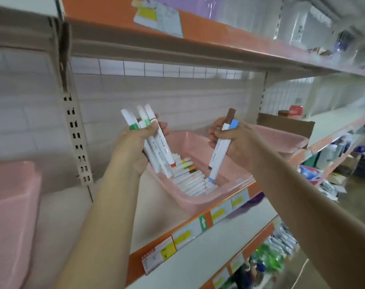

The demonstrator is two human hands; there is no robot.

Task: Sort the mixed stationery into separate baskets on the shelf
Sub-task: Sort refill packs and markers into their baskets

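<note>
Shelf (69, 205): pink basket (198, 202), markers (190, 182) inside.
L hand (133, 147): fingers (164, 128) curled round marker bunch (156, 147).
R hand (233, 140): fingers pinch two markers (219, 151), tips in basket.

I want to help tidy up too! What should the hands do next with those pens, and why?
Probably the right hand should lay its two markers beside the row of markers in the pink basket. Their lower tips already dip into it, and similar white markers lie there. The left hand holds a bundle to follow.
</note>
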